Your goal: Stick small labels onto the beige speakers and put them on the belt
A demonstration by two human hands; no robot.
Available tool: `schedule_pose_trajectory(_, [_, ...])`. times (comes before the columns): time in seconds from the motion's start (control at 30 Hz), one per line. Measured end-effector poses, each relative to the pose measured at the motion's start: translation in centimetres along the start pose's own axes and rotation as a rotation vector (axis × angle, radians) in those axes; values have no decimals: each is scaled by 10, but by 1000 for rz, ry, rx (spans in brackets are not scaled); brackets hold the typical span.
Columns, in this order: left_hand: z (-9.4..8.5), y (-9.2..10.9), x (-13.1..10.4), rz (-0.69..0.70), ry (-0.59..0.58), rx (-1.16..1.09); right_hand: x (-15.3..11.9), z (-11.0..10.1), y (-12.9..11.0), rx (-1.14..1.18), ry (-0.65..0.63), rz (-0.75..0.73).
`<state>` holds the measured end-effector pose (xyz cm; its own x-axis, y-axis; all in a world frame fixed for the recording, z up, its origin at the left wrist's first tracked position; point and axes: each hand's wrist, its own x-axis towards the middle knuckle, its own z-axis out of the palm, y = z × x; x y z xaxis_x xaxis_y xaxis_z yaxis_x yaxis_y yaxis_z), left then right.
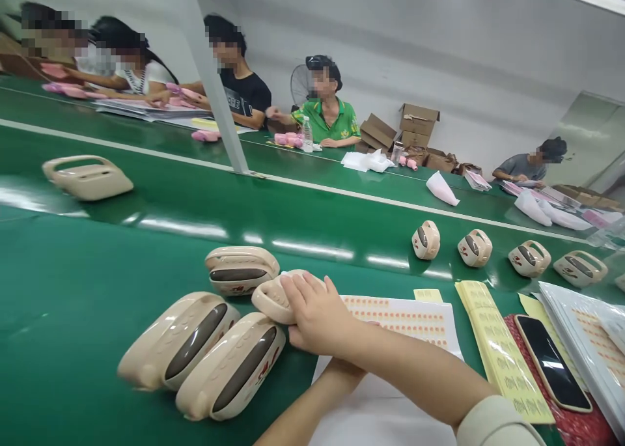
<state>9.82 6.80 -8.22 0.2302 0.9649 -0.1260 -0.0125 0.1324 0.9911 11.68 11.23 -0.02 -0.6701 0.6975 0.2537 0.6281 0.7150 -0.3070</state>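
My right hand (315, 312) is closed over a beige plastic device with a carry handle (271, 301), holding it above the green table. My left hand (349, 371) reaches in under my right forearm; its fingers are hidden. Close by on the left stand more such beige devices (241, 262), (193, 338), (234, 368), each with a dark oval panel and small red marks. Beneath my arms lies a white sheet with rows of small orange stickers (400, 316).
Right of the sheet are yellow sticker strips (498, 348), a phone (551, 361) and a stack of bagged sheets (586, 342). On the glossy green belt (312, 228) sit several more beige devices (426, 241). A white post (209, 75) rises beyond. Several co-workers sit across.
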Motion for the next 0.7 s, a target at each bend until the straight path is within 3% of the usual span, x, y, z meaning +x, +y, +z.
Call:
schedule_pose_trajectory(0.1, [-2,-2,0,24,-95,-17,13,4,11,61,48,261])
schedule_pose_trajectory(0.2, [-3,-4,3,-13,-176,-245,14,-16,47,300,151,699])
schedule_pose_trajectory(0.27, [-4,-5,6,-66,-146,-493,3,-34,67,583,292,854])
schedule_pose_trajectory(0.37, [-11,-5,10,-6,-100,-775,-25,-53,75,1046,452,941])
schedule_pose_trajectory(0.47, [-23,-7,10,81,-208,-944,-57,-54,60,1252,436,995])
schedule_pose_trajectory(0.6, [-32,-12,4,64,-270,-1074,-89,-45,44,1312,316,916])
schedule_pose_trajectory(0.7, [-32,-5,0,6,-260,-1188,-111,-52,69,968,422,912])
